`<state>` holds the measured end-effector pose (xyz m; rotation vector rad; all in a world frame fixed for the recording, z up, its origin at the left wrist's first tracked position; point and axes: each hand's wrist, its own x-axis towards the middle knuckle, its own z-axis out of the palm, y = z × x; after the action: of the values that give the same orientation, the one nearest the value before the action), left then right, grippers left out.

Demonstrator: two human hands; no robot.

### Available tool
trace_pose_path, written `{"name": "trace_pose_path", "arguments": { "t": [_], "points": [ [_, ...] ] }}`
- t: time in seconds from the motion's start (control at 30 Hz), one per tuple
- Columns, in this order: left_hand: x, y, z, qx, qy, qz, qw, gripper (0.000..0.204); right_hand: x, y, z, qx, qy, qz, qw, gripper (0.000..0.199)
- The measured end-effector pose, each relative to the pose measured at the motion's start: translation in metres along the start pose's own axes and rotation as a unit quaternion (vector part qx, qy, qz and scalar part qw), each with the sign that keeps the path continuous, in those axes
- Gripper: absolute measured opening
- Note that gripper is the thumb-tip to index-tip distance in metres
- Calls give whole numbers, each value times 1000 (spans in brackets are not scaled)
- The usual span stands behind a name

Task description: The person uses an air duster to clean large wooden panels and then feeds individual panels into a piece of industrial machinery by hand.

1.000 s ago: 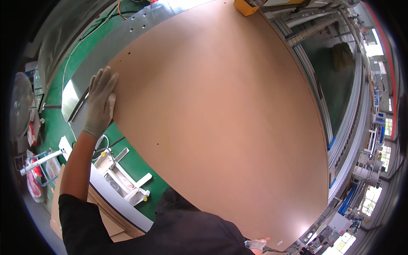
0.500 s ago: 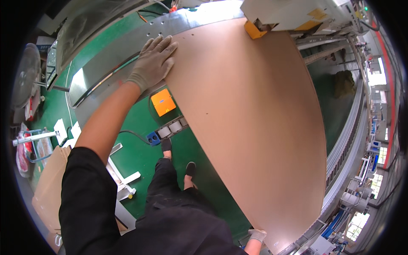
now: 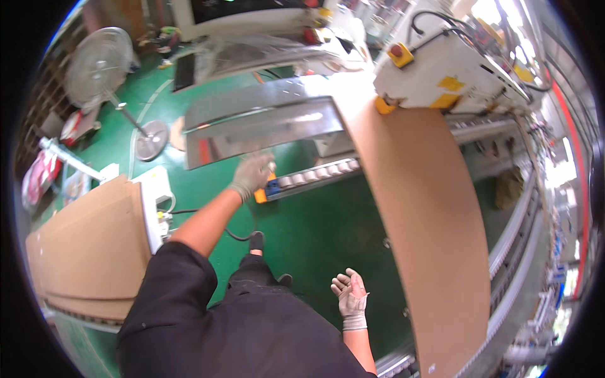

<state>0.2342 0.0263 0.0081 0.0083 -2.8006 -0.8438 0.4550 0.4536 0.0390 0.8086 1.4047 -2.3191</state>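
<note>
A long brown board [image 3: 428,227] lies along the machine on my right, its far end under the white machine head [image 3: 447,69]. My left hand [image 3: 252,175], in a pale work glove, is in the air near the blue-and-orange end of a roller strip [image 3: 318,176]. It is blurred, but its fingers look stretched out and nothing shows in them. Just left of the board's near part, my right hand [image 3: 351,295], also gloved, is raised with the palm up. Its fingers are loosely bent and apart, holding nothing. Neither hand touches the board.
A shiny metal table plate [image 3: 271,132] is ahead on the left. Several brown boards are stacked [image 3: 94,246] at my left. A pedestal fan [image 3: 101,69] stands behind on the green floor. Metal rails [image 3: 517,246] run along the right; a cable lies near my feet.
Both hands have come off the board: the left moved nearer me, the right came up and inward. The board has shifted to the right and away from me; my view has turned too.
</note>
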Motion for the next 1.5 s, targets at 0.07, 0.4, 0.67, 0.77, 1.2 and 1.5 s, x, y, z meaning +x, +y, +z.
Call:
{"name": "trace_pose_path", "arguments": {
  "t": [0.07,0.4,0.67,0.77,1.2,1.5],
  "points": [
    [-77,27,-59,-244,-59,-92,963,41,2,40,-2,-5,-20,44,999,49],
    [-561,-70,-206,208,198,-515,807,52,9,159,-55,-109,-43,310,943,33],
    [-746,-158,-200,-422,514,-580,470,81,17,107,69,-66,-163,85,981,33],
    [-726,-204,-224,-369,573,-547,485,36,-15,136,114,-128,-136,21,982,44],
    [-742,-260,-327,-495,421,-585,485,34,-134,467,366,-463,-375,-65,800,50],
    [-787,-285,-311,-486,362,-587,536,50,-143,481,413,-656,-335,-133,663,64]
  ]
}}
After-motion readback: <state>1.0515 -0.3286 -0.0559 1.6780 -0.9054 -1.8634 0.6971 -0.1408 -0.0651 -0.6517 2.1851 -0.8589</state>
